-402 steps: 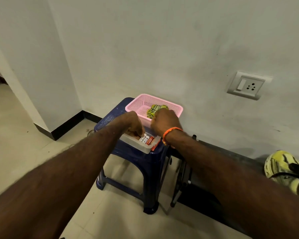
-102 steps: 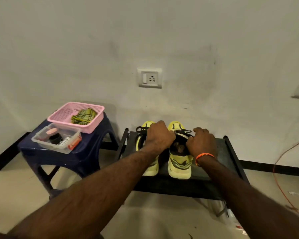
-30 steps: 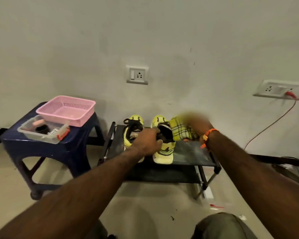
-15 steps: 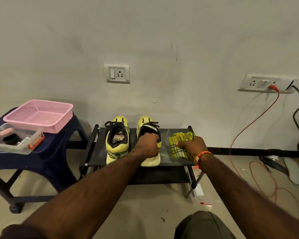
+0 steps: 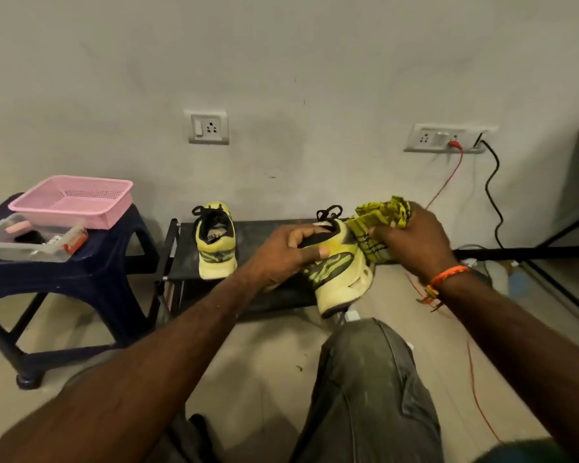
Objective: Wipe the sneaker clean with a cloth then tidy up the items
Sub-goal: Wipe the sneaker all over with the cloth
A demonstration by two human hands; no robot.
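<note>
My left hand (image 5: 286, 252) grips a yellow sneaker (image 5: 340, 279) by its collar and holds it lifted off the low black rack (image 5: 258, 235), heel toward me, above my knee. My right hand (image 5: 411, 237) grips a bunched yellow checked cloth (image 5: 380, 217) and holds it against the sneaker's right side. The other yellow sneaker (image 5: 214, 240) stands on the rack at the left, heel toward me.
A dark blue plastic stool (image 5: 64, 282) at the left carries a pink basket (image 5: 72, 202) and a clear plastic box (image 5: 30, 242) with small items. Wall sockets, a red wire (image 5: 447, 182) and a black cable (image 5: 492, 198) are at the right. My knee (image 5: 368, 379) is below the sneaker.
My left hand has lifted the right-hand sneaker off the rack and turned it. My right hand has picked the cloth up from the rack and brought it against the sneaker.
</note>
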